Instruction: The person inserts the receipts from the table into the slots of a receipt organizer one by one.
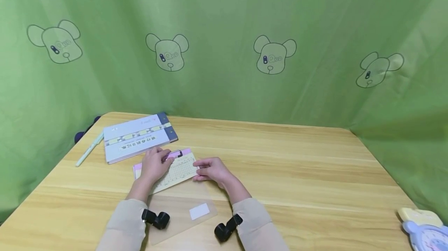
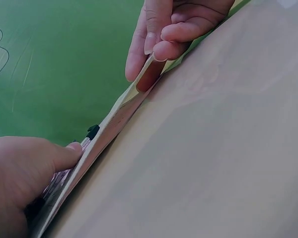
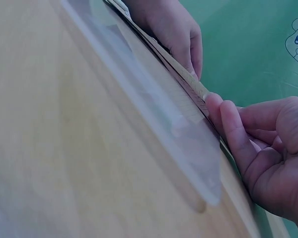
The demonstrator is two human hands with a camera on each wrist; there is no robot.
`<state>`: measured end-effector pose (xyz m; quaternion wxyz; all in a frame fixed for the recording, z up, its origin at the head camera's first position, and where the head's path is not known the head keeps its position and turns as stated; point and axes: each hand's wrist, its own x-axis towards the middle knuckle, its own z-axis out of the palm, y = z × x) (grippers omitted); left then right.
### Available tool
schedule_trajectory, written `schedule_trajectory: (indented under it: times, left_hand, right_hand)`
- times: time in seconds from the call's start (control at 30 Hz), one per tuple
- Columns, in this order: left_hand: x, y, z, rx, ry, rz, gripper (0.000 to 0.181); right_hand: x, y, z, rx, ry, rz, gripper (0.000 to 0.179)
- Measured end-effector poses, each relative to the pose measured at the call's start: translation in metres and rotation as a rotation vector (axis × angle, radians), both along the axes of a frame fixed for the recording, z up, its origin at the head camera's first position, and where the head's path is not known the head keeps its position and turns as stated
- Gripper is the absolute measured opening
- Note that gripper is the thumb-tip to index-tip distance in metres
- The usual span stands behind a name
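A small pink clipboard (image 1: 187, 151) with a metal clip lies tilted at the middle left of the table, bearing pale yellow sheets (image 1: 181, 170) printed with a grid. My left hand (image 1: 155, 165) holds its top edge, thumb and fingers at the clip. At the right edge, my right hand (image 1: 214, 171) pinches the sheets between thumb and fingers. From the left wrist view, the sheets' edge (image 2: 139, 85) bends up at the right fingers, apart from the board there. Nearer me lies a clear plastic folder (image 1: 171, 214) with a white label (image 1: 199, 211), partly beneath the clipboard.
Behind the clipboard lies a blue-white ledger book (image 1: 136, 150), with a pale green pen (image 1: 89, 150) on its left. A yellow item (image 1: 420, 217) and a blue bear-eared clock-like object (image 1: 428, 237) sit at the right front corner. Green curtain (image 1: 224, 88) surrounds the table.
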<state>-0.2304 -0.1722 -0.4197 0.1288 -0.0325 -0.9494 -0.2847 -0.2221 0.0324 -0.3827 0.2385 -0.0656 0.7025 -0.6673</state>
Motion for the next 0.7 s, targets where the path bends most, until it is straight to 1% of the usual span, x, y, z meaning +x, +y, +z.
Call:
schedule_trajectory:
  times: [0.17, 0.27, 0.33, 0.47, 0.7]
  left_hand:
    - [-0.001, -0.001, 0.0, -0.013, 0.007, -0.003, 0.037]
    - [-0.001, -0.001, 0.0, -0.059, 0.031, -0.016, 0.036]
    - [-0.002, -0.001, 0.001, -0.101, 0.049, -0.028, 0.034]
    - [-0.003, -0.001, 0.002, -0.157, 0.073, -0.049, 0.033]
    - [-0.003, -0.001, 0.002, -0.2, 0.084, -0.053, 0.031]
  right_hand:
    - [-0.007, 0.0, -0.012, -0.015, -0.005, -0.003, 0.03]
    - [-0.012, -0.001, -0.02, -0.025, -0.014, -0.011, 0.03]
    - [-0.014, -0.001, -0.023, -0.027, -0.017, -0.017, 0.03]
    - [-0.015, -0.001, -0.025, -0.024, -0.021, -0.017, 0.03]
    - [-0.016, -0.001, -0.023, -0.002, -0.004, 0.006, 0.031]
